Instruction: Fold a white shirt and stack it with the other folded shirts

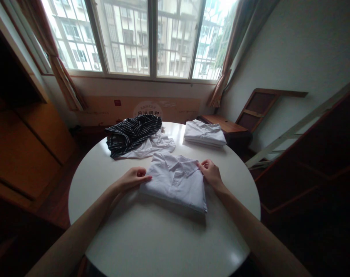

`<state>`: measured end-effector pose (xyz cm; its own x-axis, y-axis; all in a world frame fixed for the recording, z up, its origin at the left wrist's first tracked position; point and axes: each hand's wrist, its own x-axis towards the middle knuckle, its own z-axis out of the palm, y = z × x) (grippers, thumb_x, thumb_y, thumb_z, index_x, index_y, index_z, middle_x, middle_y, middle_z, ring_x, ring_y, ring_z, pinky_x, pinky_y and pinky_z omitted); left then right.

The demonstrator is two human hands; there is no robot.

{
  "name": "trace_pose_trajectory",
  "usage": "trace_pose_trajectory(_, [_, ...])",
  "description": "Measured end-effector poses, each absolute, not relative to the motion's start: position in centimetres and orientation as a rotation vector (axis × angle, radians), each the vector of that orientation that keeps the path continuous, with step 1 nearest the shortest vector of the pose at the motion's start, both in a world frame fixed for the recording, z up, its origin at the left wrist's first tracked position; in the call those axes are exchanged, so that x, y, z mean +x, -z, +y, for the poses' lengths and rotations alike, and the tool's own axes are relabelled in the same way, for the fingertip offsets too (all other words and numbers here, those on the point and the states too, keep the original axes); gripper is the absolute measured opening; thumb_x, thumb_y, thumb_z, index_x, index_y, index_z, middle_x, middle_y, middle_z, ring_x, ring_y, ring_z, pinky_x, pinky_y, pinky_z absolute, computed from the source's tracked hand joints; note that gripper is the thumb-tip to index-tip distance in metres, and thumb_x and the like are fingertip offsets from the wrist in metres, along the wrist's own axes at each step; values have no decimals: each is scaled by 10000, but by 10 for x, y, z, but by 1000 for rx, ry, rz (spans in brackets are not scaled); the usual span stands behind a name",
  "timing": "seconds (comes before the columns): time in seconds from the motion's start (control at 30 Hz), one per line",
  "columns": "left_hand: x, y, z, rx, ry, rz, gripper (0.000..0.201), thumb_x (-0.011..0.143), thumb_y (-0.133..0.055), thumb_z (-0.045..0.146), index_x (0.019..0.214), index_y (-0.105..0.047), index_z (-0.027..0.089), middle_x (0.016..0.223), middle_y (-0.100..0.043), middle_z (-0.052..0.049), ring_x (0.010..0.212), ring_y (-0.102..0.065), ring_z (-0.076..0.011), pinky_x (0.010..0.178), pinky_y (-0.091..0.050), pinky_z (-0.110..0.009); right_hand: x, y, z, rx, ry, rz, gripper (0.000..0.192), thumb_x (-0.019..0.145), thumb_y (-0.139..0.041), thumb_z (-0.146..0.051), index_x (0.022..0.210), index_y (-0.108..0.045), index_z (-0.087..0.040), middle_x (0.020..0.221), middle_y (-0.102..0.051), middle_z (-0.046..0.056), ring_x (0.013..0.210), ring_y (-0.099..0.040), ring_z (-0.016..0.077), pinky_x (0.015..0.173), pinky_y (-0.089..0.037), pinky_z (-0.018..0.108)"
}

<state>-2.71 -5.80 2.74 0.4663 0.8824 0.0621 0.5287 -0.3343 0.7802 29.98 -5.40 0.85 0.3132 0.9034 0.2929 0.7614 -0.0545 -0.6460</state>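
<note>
1. Shirt point(175, 184), white and neatly folded, is being kept flat near the middle of a round white table point(163, 242), its collar point(189, 166) being turned toward twelve o'clock, the window side.

2. At the shirt's ten o'clock, its edge is being touched by the left hand point(133, 179). The thumb is being laid against the cloth and the other fingers are being held curled, a small gap being left between; whether any fabric is being pinched cannot be told.

3. At the shirt's two o'clock, the edge beside the collar is being touched by the right hand point(211, 172). Its thumb and forefinger are being held close together at the cloth, the other fingers being bent; whether they are being clamped on it cannot be told.

4. Toward one o'clock on the table, a stack of folded white shirts point(205, 134) is being held up by the tabletop, well apart from both hands.

5. Toward eleven o'clock, a crumpled black striped garment point(134, 132) is being partly supported by a loose white garment point(153, 147), which is being spread just beyond the folded shirt.

6. At twelve o'clock, daylight is being let in through a wide window point(125, 38), framed by a curtain at each end.
</note>
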Motion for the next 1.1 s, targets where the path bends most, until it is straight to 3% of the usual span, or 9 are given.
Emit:
trace_pose_trajectory(0.17, [-27, -23, -56, 2028, -677, 1216, 374, 665, -542, 495, 520, -443, 165, 543, -376, 40, 539, -343, -97, 481, -238, -207, 298, -8, -54, -1745, -338, -1504, 169, 755, -483, -350, 699, -523, -196, 684, -617, 52, 656, -573, 179, 599, -405, 279])
trace_pose_trajectory(0.33, [-26, -21, -53, 2049, -766, 1300, 364, 699, -513, 474, 523, -409, 173, 529, -386, 42, 524, -357, -100, 491, -253, -212, 293, -12, -55, -1371, -929, -1409, 340, 806, -384, -466, 878, -534, -170, 888, -641, 91, 799, -610, 193, 674, -470, 305])
trace_pose_trajectory(0.4, [-25, -21, -52, 2058, -816, 1345, 365, 705, -512, 464, 519, -387, 176, 523, -376, 45, 516, -349, -97, 488, -248, -213, 290, -11, -55, -1240, -1010, -1475, 384, 782, -420, -497, 940, -538, -167, 1005, -618, 106, 921, -584, 210, 754, -462, 323])
trace_pose_trajectory(0.5, [-25, -22, -51, 2034, -860, 1349, 372, 708, -512, 463, 511, -381, 176, 521, -368, 43, 510, -340, -95, 474, -242, -210, 290, -10, -55, -1286, -882, -1519, 375, 689, -555, -463, 929, -539, -175, 1090, -573, 109, 991, -547, 225, 791, -444, 333])
trace_pose_trajectory(0.57, [-26, -24, -50, 1977, -832, 1319, 396, 703, -515, 483, 494, -385, 174, 511, -366, 41, 499, -335, -92, 457, -238, -207, 294, -11, -56, -1393, -753, -1522, 314, 657, -585, -431, 837, -547, -176, 1016, -588, 96, 920, -562, 215, 743, -447, 319])
trace_pose_trajectory(0.63, [-30, -25, -51, 1890, -731, 1267, 420, 694, -519, 516, 486, -404, 169, 498, -368, 40, 480, -332, -87, 438, -231, -205, 299, -15, -59, -1468, -692, -1562, 264, 670, -564, -435, 710, -540, -175, 805, -603, 57, 749, -567, 182, 650, -438, 291])
trace_pose_trajectory(0.77, [-41, -31, -53, 1705, -454, 1151, 399, 650, -570, 539, 547, -503, 159, 488, -408, 40, 438, -346, -82, 407, -229, -205, 301, -30, -74, -1472, -881, -1695, 377, 716, -492, -504, 533, -489, -174, 498, -473, -17, 473, -439, 108, 484, -347, 242])
trace_pose_trajectory(0.93, [-51, -36, -54, 1734, -307, 924, 320, 609, -655, 450, 693, -620, 143, 656, -566, 0, 571, -487, -115, 503, -357, -204, 297, -32, -101, -1607, -1066, -1696, 423, 715, -509, -528, 512, -504, -157, 433, -413, -34, 381, -323, 67, 380, -210, 215])
trace_pose_trajectory(1.1, [-52, -37, -54, 1859, -290, 789, 310, 658, -643, 336, 898, -639, 141, 922, -579, -39, 867, -519, -175, 763, -410, -252, 300, -28, -125, -1481, -1162, -1749, 349, 710, -563, -492, 676, -575, -145, 571, -502, -18, 494, -420, 85, 455, -301, 207])
